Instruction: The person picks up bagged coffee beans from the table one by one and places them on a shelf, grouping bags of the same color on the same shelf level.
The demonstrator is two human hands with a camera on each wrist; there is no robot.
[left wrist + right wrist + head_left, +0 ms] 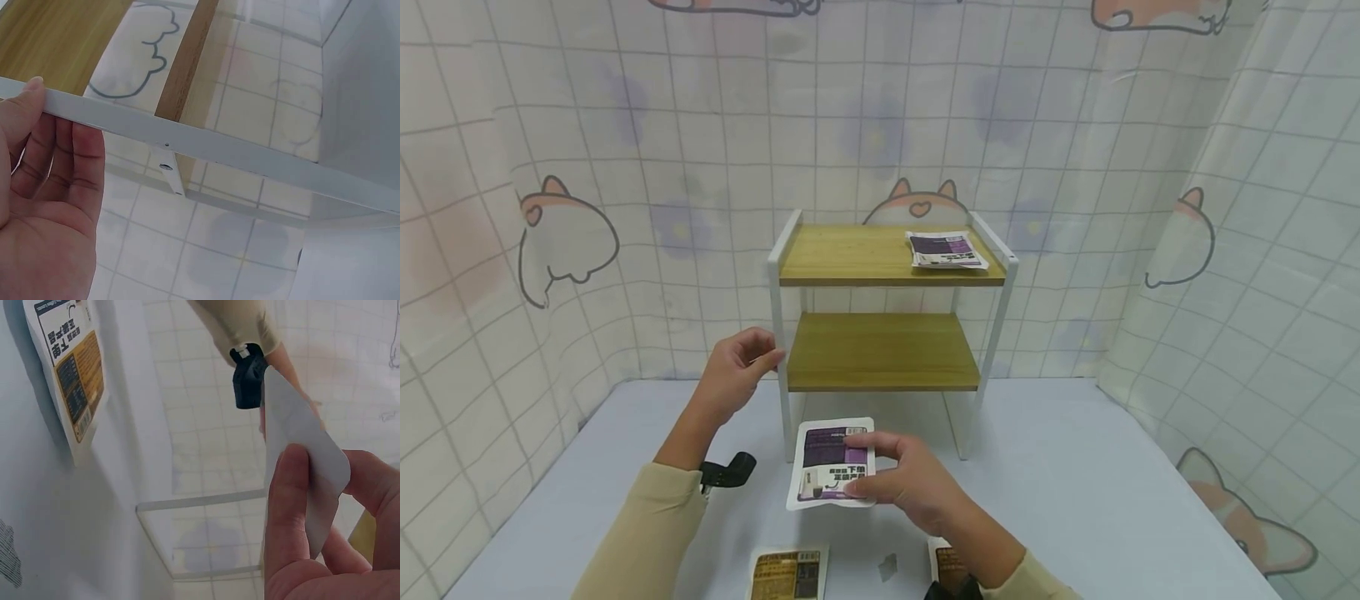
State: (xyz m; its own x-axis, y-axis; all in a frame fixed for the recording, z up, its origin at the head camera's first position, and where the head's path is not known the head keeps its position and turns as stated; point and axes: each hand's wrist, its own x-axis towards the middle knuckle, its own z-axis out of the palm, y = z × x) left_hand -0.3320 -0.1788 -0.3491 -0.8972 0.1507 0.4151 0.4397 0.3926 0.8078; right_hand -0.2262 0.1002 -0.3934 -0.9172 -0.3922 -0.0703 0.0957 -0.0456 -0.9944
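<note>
My right hand [917, 485] pinches a white packet with a purple printed label [829, 442] by its right edge, in front of the shelf and over the table. In the right wrist view the packet's plain white side [300, 425] shows between thumb and fingers. My left hand [739, 371] grips the left front post of a two-tier shelf with wooden boards [883, 354]. In the left wrist view the thumb lies over the white post [125, 122] and the fingers [84, 162] pass behind it. More purple-labelled packets [947, 250] lie stacked on the right of the top board.
Two packets with brown-yellow labels lie on the white table near its front: one at the left [787, 575], the other [950, 567] partly hidden under my right wrist. A small grey patch [887, 567] shows between them. A patterned curtain [700, 125] hangs behind and at both sides.
</note>
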